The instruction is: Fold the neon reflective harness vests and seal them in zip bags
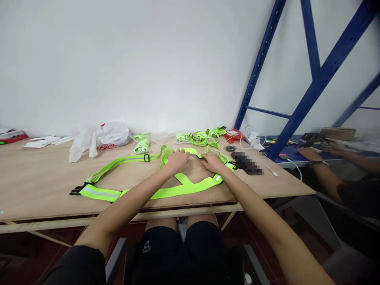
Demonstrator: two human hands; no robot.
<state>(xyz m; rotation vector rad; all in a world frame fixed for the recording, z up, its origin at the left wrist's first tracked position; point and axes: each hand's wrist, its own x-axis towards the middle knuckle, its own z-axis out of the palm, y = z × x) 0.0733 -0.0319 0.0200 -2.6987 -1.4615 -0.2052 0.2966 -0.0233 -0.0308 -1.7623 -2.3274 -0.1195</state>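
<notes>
The person's knees in dark shorts point(181, 245) sit nearest, tucked under the plywood table point(38, 178). At far left lie white papers point(47, 140), then a crumpled white plastic bag point(101, 138). A neon-yellow reflective strap vest point(118, 194) is spread flat, its woven bands and black buckles laid out. The left hand point(177, 160) presses palm-down on the upper band, fingers loosely together; the right hand point(212, 162) rests flat beside it, pinning the webbing. Bundled vests point(204, 136) wait behind; a co-worker's hands point(323, 149) work at right.

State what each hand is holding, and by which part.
Both the left hand and right hand rest on the neon reflective strap vest, at its upper strap; a closed grip cannot be told.
</notes>
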